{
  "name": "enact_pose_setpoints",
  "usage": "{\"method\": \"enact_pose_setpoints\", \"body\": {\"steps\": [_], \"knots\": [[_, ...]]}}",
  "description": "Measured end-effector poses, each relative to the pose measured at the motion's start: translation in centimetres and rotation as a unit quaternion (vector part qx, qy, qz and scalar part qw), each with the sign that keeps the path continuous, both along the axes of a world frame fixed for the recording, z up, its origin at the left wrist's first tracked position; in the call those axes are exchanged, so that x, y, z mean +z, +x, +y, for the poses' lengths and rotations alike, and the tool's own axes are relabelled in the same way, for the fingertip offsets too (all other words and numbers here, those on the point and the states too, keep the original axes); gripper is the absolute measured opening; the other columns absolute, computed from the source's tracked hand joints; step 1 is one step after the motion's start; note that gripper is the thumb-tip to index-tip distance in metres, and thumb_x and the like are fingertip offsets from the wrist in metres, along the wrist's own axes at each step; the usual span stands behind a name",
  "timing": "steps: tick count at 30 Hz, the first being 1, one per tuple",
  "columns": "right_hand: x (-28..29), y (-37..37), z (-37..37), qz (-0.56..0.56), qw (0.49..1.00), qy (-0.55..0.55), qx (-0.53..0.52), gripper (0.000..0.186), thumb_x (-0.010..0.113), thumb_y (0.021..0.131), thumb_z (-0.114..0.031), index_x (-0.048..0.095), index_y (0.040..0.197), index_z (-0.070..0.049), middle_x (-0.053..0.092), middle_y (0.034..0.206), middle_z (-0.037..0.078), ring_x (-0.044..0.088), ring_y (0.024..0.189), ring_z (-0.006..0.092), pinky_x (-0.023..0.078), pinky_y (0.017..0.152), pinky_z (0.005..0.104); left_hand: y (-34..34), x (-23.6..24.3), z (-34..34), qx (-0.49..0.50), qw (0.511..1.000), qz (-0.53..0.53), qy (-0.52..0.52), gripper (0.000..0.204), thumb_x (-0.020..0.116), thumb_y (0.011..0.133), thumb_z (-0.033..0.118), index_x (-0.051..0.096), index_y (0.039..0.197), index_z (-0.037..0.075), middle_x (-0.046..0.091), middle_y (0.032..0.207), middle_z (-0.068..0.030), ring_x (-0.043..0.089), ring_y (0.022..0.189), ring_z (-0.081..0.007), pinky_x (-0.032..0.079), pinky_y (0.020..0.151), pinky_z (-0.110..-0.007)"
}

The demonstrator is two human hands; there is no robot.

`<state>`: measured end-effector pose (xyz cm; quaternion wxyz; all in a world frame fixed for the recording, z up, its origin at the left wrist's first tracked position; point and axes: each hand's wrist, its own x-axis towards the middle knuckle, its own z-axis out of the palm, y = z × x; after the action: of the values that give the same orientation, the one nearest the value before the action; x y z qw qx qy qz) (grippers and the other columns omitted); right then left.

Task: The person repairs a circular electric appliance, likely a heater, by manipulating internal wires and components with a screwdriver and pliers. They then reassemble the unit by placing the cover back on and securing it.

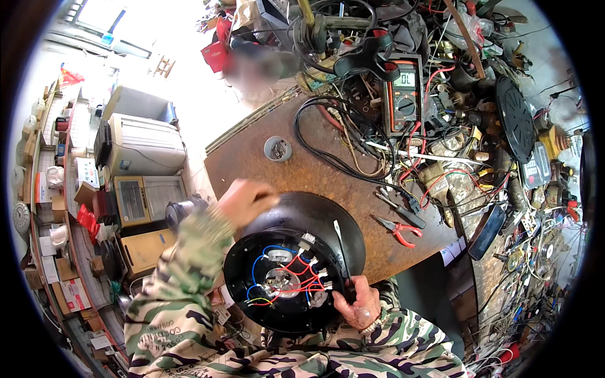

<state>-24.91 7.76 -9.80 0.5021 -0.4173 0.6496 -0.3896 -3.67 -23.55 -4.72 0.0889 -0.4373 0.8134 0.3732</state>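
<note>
A round black appliance base [242,268] lies tilted against my lap and the table's front edge, its open underside up. Red, blue and yellow-green wires run between its terminals and a metal middle part. Behind it sits a wide dark metal pan [343,217], partly covered by the base. My right hand [358,303] is closed at the base's right rim, holding a screwdriver [342,246] with its blade pointing away from me. Above the base's upper left side and the pan's left edge is my left hand [247,203], its fingers bent and smeared by motion; whether it holds anything is hidden.
On the brown table [246,164] stand a small cup of screws [277,149], red-handled pliers [398,230], another screwdriver [403,209] and a looped black cable [302,135]. A multimeter [404,94] lies among tangled wires and parts. Shelves [69,239] and boxy appliances [146,145] stand left.
</note>
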Motion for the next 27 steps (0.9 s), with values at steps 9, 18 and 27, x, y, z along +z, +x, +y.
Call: {"method": "enact_pose_setpoints", "body": {"steps": [9,18,27], "knots": [[0.0,-0.1,0.0,-0.029,1.0,0.0,-0.001,0.044,0.085,0.088,-0.02,0.057,0.116,-0.001,0.074,0.087,0.019,0.075,0.076,0.0396,0.059,0.064,0.0441,-3.9,-13.4,-3.4,-0.183,0.971,-0.115,-0.106,0.019,0.08,0.084,0.019,0.076,0.097,0.006,0.076,0.09,-0.0169,0.075,0.089,-0.038,0.059,0.079,-0.048],[-0.5,0.0,0.1,-0.023,1.0,0.008,-0.003,0.043,0.086,0.087,-0.022,0.059,0.114,-0.001,0.074,0.085,0.018,0.075,0.074,0.0389,0.059,0.063,0.0449,-3.6,-15.3,-3.1,-0.186,0.97,-0.087,-0.129,0.011,0.075,0.08,0.016,0.074,0.085,0.006,0.074,0.084,-0.0159,0.073,0.084,-0.0389,0.058,0.074,-0.049],[-0.4,0.1,-0.1,-0.016,1.0,0.005,-0.01,0.044,0.086,0.086,-0.023,0.059,0.112,-0.001,0.074,0.085,0.018,0.075,0.073,0.0381,0.059,0.063,0.0438,-4.4,-10.4,-5.0,-0.108,0.962,-0.022,-0.25,0.004,0.073,0.076,0.008,0.072,0.078,0.005,0.074,0.079,-0.0143,0.074,0.074,-0.0328,0.06,0.07,-0.043]]}}
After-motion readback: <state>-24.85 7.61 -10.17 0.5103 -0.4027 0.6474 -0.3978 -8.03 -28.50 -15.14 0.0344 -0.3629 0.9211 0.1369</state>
